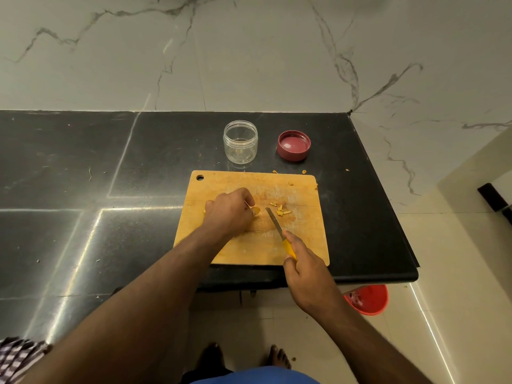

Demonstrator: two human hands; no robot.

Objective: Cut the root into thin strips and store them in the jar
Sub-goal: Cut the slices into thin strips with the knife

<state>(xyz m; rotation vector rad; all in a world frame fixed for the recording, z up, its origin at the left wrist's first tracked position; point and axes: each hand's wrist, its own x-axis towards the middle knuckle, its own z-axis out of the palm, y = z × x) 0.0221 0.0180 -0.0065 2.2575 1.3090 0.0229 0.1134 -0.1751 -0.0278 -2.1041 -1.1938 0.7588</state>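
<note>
A wooden cutting board (302, 239) lies on the black counter. My left hand (230, 213) presses a small yellow root piece (256, 210) down on the board, fingers curled over it. My right hand (307, 268) grips the yellow handle of a knife (274, 221), whose blade points up-left and lies just right of the root. A few cut yellow strips (280, 210) lie on the board to the right of the blade. A clear open jar (240, 142) stands behind the board, with a few bits at its bottom.
The jar's dark red lid (293, 145) rests upside down to the right of the jar. Small root scraps (304, 172) lie by the board's far edge. The counter (83, 189) ends just right of the board. A red bucket (370, 299) stands on the floor below.
</note>
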